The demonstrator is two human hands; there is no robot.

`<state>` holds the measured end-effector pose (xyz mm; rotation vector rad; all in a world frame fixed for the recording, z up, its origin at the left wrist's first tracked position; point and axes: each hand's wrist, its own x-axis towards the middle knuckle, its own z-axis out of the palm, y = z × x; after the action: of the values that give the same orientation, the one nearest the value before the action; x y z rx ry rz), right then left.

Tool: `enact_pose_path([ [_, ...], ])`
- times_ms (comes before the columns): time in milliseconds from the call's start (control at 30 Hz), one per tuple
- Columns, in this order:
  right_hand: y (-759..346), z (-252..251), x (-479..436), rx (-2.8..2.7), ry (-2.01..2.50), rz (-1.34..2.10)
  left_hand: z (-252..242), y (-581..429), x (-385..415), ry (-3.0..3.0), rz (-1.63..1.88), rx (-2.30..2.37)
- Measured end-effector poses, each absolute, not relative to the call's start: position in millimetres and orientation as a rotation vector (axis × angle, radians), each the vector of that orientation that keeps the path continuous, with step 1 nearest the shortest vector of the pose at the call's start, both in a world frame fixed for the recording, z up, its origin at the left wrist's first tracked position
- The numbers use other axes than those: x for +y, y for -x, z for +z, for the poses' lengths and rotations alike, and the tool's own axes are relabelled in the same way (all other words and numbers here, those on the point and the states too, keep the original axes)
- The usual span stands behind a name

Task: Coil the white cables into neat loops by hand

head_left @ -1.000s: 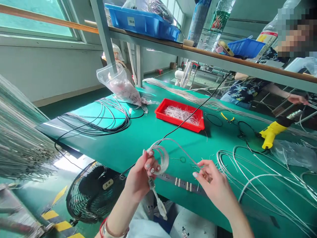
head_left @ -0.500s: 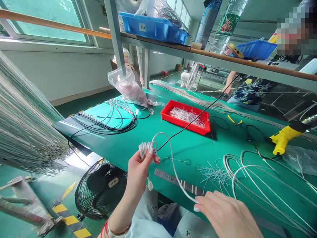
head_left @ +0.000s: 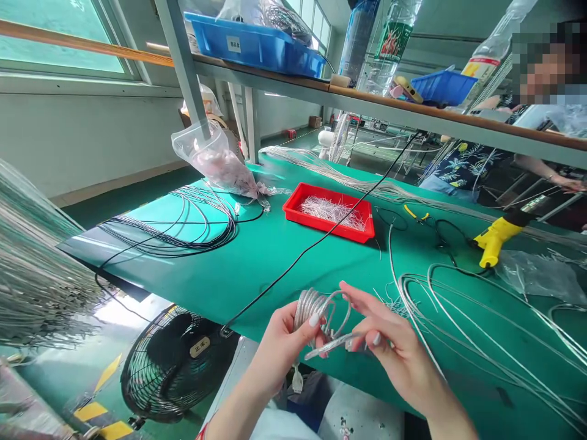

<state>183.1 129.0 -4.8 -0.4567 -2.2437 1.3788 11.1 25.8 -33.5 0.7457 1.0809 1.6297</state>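
My left hand (head_left: pixel 284 342) is closed around a wound coil of pale grey cable (head_left: pixel 304 307), thumb pressed on its near side. A white plug (head_left: pixel 297 381) hangs from the cable below that hand. Close on the right, my right hand (head_left: pixel 397 345) pinches the cable's loose length between thumb and fingers, its index finger stretched toward the coil. The free end (head_left: pixel 321 351) points left, just below the coil. A loop of cable bridges the two hands. Behind my right hand lies a heap of short wire pieces (head_left: pixel 395 303), partly hidden.
A red tray (head_left: pixel 330 231) of short white wires sits mid-table, a black cord (head_left: pixel 293 264) crossing over it. Black cable coils (head_left: pixel 183 244) lie left, long pale cables (head_left: pixel 440 305) and a yellow heat gun (head_left: pixel 498 238) right. A floor fan (head_left: pixel 169 366) stands below. A co-worker (head_left: pixel 477 162) is behind the shelf.
My right hand has come up and left to the coil, bringing the cable's loose end with it. The view has turned right. The ruler is hidden now. The co-worker's arm has shifted right.
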Motion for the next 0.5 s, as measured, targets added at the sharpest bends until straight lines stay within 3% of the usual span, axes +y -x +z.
enact_pose_path([
  [267, -168, -21, 119, -1.882, 0.766, 1.478, -35, -17, 29, -0.657, 1.694, 1.041],
  [367, -155, -26, 110, -1.88, 0.832, 1.216, -34, -24, 32, -0.622, 1.752, 1.054],
  [500, -138, -33, 101, -1.888, 0.885, 0.624, -33, -39, 35, -0.52, 1.836, 1.08],
])
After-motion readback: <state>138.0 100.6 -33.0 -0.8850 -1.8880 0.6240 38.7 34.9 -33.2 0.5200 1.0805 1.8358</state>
